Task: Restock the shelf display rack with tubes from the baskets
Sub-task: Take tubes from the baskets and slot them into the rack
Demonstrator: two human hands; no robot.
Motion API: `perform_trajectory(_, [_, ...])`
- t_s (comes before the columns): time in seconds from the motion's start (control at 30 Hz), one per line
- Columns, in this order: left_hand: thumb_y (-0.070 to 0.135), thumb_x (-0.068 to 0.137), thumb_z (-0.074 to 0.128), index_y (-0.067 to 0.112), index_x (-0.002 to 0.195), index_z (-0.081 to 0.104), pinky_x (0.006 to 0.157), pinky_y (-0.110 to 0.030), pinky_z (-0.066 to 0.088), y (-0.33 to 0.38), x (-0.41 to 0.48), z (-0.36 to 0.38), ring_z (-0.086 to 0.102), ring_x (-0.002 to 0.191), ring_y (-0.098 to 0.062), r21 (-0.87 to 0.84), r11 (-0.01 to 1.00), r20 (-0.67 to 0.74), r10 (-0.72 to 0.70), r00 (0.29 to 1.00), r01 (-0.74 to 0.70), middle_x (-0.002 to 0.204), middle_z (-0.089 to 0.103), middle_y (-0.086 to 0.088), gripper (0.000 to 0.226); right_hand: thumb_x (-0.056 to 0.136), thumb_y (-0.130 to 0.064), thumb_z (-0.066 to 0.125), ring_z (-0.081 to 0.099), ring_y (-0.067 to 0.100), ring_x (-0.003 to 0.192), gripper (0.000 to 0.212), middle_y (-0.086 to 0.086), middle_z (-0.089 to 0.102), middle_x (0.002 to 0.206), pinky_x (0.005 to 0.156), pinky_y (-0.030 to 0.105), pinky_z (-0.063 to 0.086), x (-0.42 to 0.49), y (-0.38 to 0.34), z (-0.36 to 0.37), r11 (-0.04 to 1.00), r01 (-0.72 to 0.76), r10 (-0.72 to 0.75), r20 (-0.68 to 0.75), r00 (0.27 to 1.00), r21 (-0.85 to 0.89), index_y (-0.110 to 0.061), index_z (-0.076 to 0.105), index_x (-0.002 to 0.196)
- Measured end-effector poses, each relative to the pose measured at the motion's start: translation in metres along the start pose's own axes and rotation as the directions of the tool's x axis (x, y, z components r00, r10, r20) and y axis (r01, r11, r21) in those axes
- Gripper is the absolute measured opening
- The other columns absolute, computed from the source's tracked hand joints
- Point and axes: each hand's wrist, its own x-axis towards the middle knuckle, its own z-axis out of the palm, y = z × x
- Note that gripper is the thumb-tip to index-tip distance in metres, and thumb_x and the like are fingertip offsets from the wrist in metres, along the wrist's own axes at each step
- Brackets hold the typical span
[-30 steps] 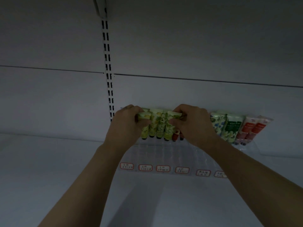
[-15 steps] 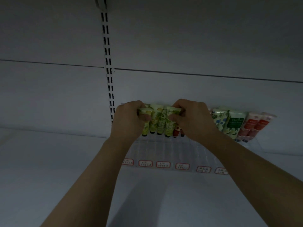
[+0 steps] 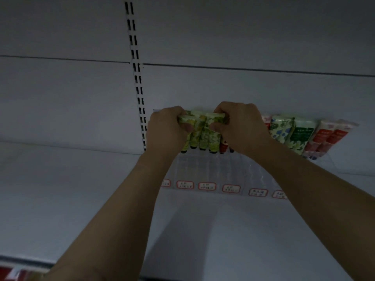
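Red-bordered labels (image 3: pixel 207 185) line the clear rack's (image 3: pixel 213 171) front lip; in its back-left lanes, the left hand (image 3: pixel 164 132) and right hand (image 3: pixel 241 128), fingers curled, grip the yellow-green tubes (image 3: pixel 203 136); green tubes (image 3: pixel 292 132) and red tubes (image 3: pixel 328 136) fill its right lanes, apparently caps down.

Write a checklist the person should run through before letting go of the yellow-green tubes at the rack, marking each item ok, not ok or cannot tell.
1. Grip on both sides: ok. The left hand and right hand each hold an end of the yellow-green tubes.
2. Caps pointing down into the clear rack: ok.
3. Each tube seated in its own lane: cannot tell; the hands hide this.
4. Tubes matched to the price labels: cannot tell; the print is too small.
5. The neighbouring tubes on the right lean in place: ok.
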Motion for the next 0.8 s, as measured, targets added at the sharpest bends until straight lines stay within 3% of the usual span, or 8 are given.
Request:
perform_trajectory(0.07, [0.002,0.08,0.063,0.008,0.083,0.068,0.048,-0.018,0.028,-0.001,0.001,0.0,0.053,0.066,-0.013,0.012,1.0,-0.002,-0.029,1.0,0.029,0.069,0.058,-0.001,0.008,0.085,-0.027,0.07,0.058,0.021,0.078,0.021,0.009,0.069,0.091,0.067,0.027,0.042,-0.001,-0.001,-0.001,1.0,-0.007,0.007,0.003,1.0,-0.017,-0.011,0.066,0.097])
perform_trajectory(0.2, [0.008,0.082,0.066,0.006,0.088,0.069,0.056,-0.025,0.045,-0.003,-0.001,-0.001,0.057,0.07,-0.016,0.001,0.997,-0.005,-0.071,0.997,0.071,0.071,0.059,-0.002,0.007,0.083,-0.027,0.072,0.056,0.018,0.074,0.021,0.008,0.067,0.087,0.07,0.024,0.043,-0.002,-0.003,-0.009,0.999,-0.044,0.044,-0.038,0.998,0.005,-0.009,0.067,0.093])
perform_trajectory(0.33, [0.005,0.082,0.062,0.007,0.085,0.068,0.051,-0.02,0.031,0.003,-0.006,0.005,0.05,0.065,-0.01,0.023,0.998,0.004,-0.053,0.999,0.053,0.065,0.052,0.003,0.008,0.081,-0.029,0.074,0.058,0.015,0.073,0.021,0.001,0.064,0.081,0.068,0.018,0.041,0.004,-0.013,-0.026,0.992,-0.086,0.097,-0.113,0.989,0.092,-0.011,0.068,0.089])
perform_trajectory(0.5, [0.002,0.079,0.06,0.006,0.082,0.069,0.051,-0.018,0.03,0.001,-0.006,0.006,0.053,0.066,-0.012,0.008,0.996,-0.028,-0.089,0.996,0.089,0.071,0.062,-0.006,0.01,0.079,-0.028,0.076,0.063,0.02,0.078,0.022,0.006,0.07,0.084,0.076,0.027,0.045,0.0,-0.017,-0.009,0.994,-0.05,0.057,-0.062,0.996,0.095,-0.009,0.069,0.086])
perform_trajectory(0.6, [0.0,0.079,0.062,0.005,0.091,0.071,0.056,-0.018,0.034,0.001,-0.008,0.004,0.054,0.071,-0.013,0.008,0.996,-0.046,-0.088,0.995,0.088,0.079,0.067,-0.011,0.016,0.081,-0.028,0.074,0.057,0.015,0.071,0.019,0.001,0.065,0.077,0.065,0.021,0.035,-0.007,-0.009,0.002,0.994,-0.048,0.054,-0.052,0.997,0.103,-0.011,0.068,0.085])
perform_trajectory(0.73, [0.004,0.082,0.065,0.004,0.1,0.07,0.063,-0.006,0.034,-0.002,-0.009,0.003,0.053,0.073,-0.011,-0.021,0.995,-0.063,-0.097,0.993,0.096,0.081,0.066,-0.005,0.019,0.083,-0.028,0.073,0.055,0.017,0.068,0.02,0.0,0.059,0.072,0.067,0.025,0.042,-0.006,-0.006,0.003,0.996,0.001,0.004,-0.054,0.999,0.084,-0.009,0.068,0.089])
perform_trajectory(0.8, [0.006,0.082,0.067,0.004,0.102,0.07,0.059,-0.002,0.032,-0.002,-0.008,0.002,0.054,0.073,-0.01,-0.026,0.994,-0.063,-0.105,0.993,0.103,0.081,0.065,-0.004,0.02,0.083,-0.027,0.073,0.057,0.018,0.072,0.022,0.004,0.065,0.08,0.07,0.024,0.041,0.0,-0.008,0.004,0.997,0.053,-0.052,-0.024,0.998,0.059,-0.008,0.069,0.095])
